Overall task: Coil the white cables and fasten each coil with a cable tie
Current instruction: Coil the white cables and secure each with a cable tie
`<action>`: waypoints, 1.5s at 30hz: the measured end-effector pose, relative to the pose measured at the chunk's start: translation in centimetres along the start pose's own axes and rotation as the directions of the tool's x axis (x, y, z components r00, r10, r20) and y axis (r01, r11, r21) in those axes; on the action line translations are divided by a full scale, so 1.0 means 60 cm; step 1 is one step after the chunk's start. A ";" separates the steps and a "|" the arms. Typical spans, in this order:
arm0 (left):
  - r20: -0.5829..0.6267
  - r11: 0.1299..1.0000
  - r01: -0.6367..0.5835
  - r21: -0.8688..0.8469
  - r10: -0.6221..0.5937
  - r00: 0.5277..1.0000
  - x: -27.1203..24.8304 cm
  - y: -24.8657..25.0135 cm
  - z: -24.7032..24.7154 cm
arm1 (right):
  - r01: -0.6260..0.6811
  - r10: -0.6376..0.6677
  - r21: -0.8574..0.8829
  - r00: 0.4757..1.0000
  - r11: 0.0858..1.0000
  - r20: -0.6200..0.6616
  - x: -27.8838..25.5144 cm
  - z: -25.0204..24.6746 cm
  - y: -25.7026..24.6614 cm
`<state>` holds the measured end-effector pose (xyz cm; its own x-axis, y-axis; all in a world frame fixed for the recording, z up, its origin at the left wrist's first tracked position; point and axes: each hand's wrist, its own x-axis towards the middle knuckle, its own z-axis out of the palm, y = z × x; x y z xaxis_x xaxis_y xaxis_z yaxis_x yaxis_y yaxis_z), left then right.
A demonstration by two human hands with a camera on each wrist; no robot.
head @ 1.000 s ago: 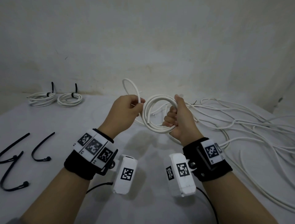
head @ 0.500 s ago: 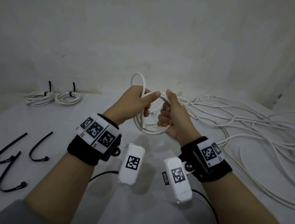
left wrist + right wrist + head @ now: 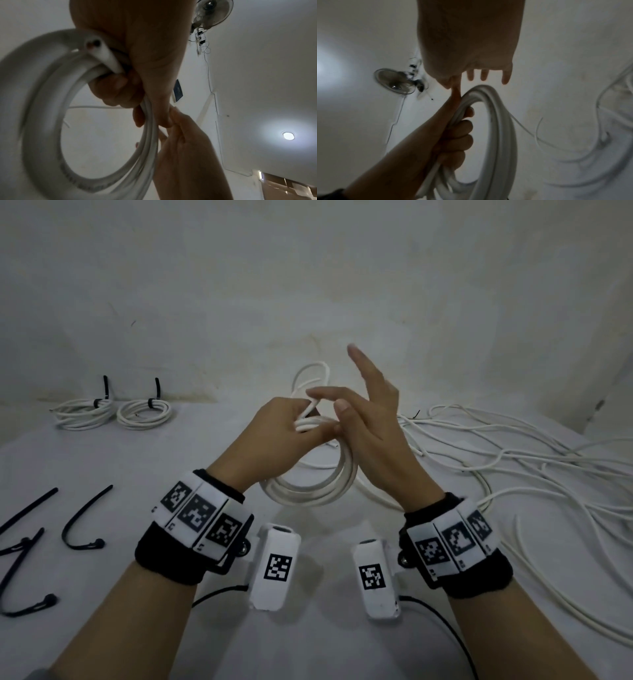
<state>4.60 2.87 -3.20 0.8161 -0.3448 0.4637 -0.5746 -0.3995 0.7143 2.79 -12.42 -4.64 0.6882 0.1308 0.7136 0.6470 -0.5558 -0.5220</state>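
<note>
Now that the coil [image 3: 310, 487] has been passed wholly into the left hand [image 3: 274, 436], which is clenched round its top, the right hand [image 3: 373, 422] is spread open beside that grip, freed to fetch a cable tie [image 3: 84, 520].

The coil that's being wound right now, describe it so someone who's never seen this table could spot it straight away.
Start at the white table and look to its middle, in front of the wall. There the left hand grips a ring of white cable, the held coil, lifted off the surface beside the open right hand. Unlike the two finished coils at the far left, it carries no black tie.
</note>
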 end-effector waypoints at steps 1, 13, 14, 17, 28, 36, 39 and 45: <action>0.003 1.000 -0.015 0.008 0.015 1.000 -0.004 0.000 -0.002 | 0.053 -0.051 -0.083 0.998 0.995 0.022 0.000 -0.003 0.001; -0.320 0.996 -0.088 0.025 0.092 0.943 -0.025 -0.023 -0.007 | 0.146 -0.132 -0.193 0.988 0.970 0.081 0.003 -0.025 0.021; -0.360 0.997 -0.077 -0.023 0.064 0.931 -0.024 -0.026 -0.009 | 0.137 -0.128 -0.175 0.990 0.975 0.060 0.004 -0.024 0.025; -0.428 0.983 -0.042 -0.181 -0.041 0.903 -0.023 -0.032 -0.014 | 0.119 -0.119 -0.158 0.993 0.980 0.012 0.003 -0.019 0.030; -0.484 0.851 0.002 -0.525 -0.301 0.821 -0.025 -0.036 0.015 | -0.265 0.250 0.350 0.964 0.898 0.088 -0.004 0.014 0.013; -0.429 0.848 -0.003 -0.531 -0.265 0.864 -0.032 -0.026 0.027 | -0.593 0.478 0.746 0.772 0.304 0.419 -0.001 -0.001 -0.009; -0.414 0.852 -0.002 -0.524 -0.253 0.874 -0.034 -0.021 0.033 | -0.617 0.456 0.706 0.770 0.349 0.447 -0.005 0.000 -0.011; -0.370 0.828 0.027 -0.560 -0.280 0.886 -0.036 -0.014 0.053 | -0.579 0.374 0.757 0.802 0.303 0.465 -0.004 0.008 -0.012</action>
<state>3.13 1.27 -6.48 0.9062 0.1207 0.4052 -0.4194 0.1352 0.8977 2.33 -11.68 -4.67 0.9471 0.2783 0.1601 0.0456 0.3770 -0.9251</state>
